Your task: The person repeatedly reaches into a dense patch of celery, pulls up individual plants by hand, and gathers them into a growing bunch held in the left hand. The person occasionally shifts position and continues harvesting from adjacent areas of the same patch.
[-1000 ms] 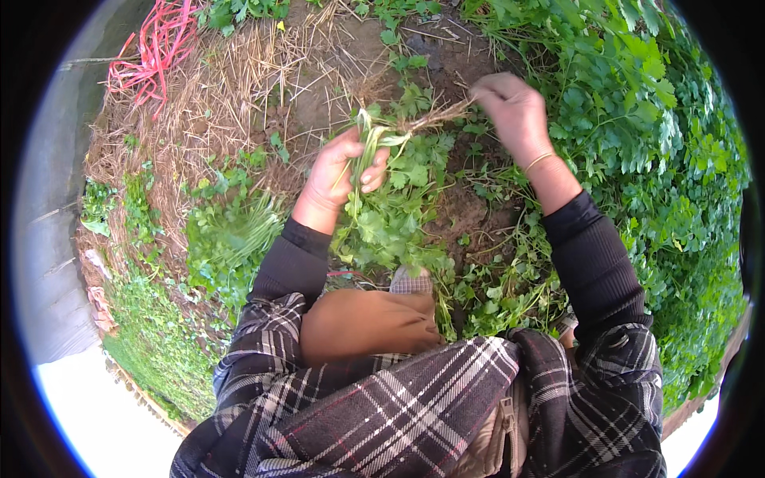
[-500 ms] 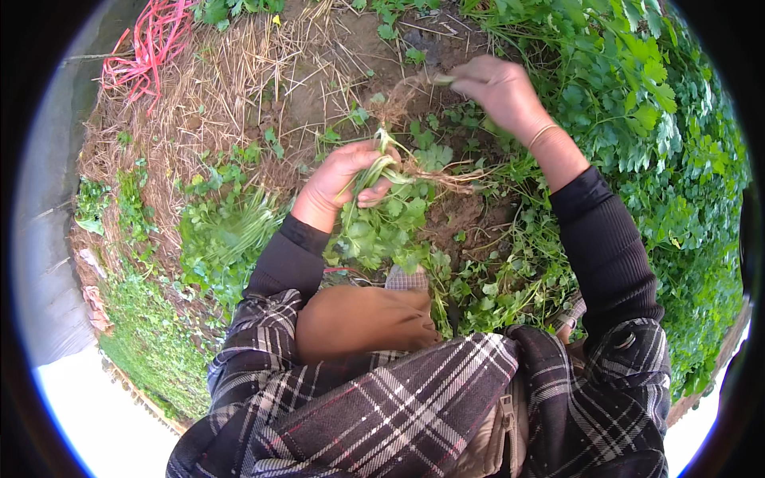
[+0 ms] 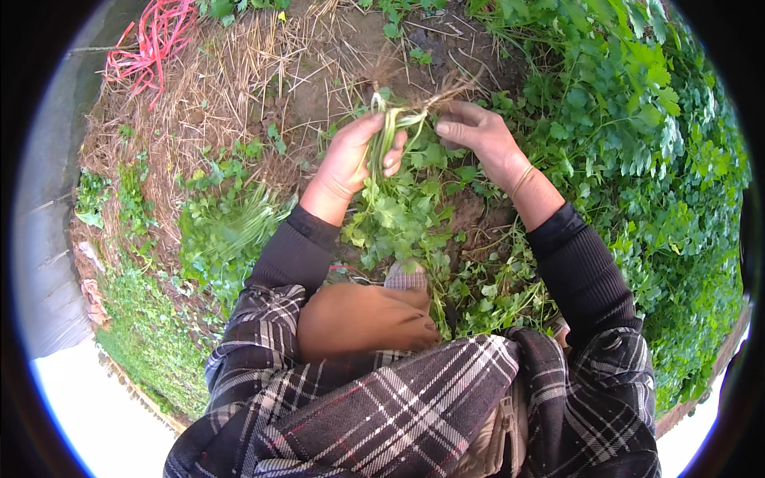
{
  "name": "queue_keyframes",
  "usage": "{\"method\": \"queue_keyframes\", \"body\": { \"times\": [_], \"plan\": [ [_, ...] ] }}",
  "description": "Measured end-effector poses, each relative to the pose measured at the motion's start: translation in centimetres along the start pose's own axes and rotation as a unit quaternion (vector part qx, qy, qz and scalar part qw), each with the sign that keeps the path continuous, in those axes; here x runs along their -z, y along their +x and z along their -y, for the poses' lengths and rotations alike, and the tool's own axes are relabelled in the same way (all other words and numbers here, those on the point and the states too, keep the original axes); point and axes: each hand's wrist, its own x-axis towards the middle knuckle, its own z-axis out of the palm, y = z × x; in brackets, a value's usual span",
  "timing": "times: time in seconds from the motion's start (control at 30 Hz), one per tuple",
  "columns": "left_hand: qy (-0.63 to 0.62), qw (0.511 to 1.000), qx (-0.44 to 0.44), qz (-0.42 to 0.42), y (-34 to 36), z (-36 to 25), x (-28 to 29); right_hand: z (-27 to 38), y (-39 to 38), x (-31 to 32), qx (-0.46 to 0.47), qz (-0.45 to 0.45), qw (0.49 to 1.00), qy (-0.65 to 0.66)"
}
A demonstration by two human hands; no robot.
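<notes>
My left hand [image 3: 369, 155] is closed around a bunch of leafy plants [image 3: 390, 127] with long green stems, pale bases and stringy brown roots. The roots [image 3: 442, 92] point up and to the right, and the broad leaves [image 3: 390, 211] hang below that hand. Beside the root end, my right hand [image 3: 470, 139] has its thumb and fingers curled together; whatever lies between its fingertips is too small to make out.
Dense leafy plants [image 3: 653, 183] grow on the right. Straw [image 3: 215, 95] covers the soil at the left, with a pile of cut greens [image 3: 235, 227], a tangle of pink strips [image 3: 147, 44] and a grey sheet [image 3: 48, 255] along the edge. My knee [image 3: 358, 315] is below.
My right hand went up and away, then came back down and left to the root end. The held bunch shifted in my left hand, which is now slightly higher and further right.
</notes>
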Motion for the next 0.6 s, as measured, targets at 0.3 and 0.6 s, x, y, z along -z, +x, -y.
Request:
{"method": "queue_keyframes", "body": {
  "times": [0.3, 0.6],
  "plan": [
    [0.325, 0.944, 0.025, -0.055, 0.0, -0.8, -2.8, 1.2, 0.8, -0.9, -0.051, 0.009, 0.999, -0.015],
    [0.548, 0.8, -0.136, -0.201, -0.8, -4.2, -3.0, 1.1, 1.4, -0.4, -0.074, -0.004, 0.997, 0.016]
  ]
}}
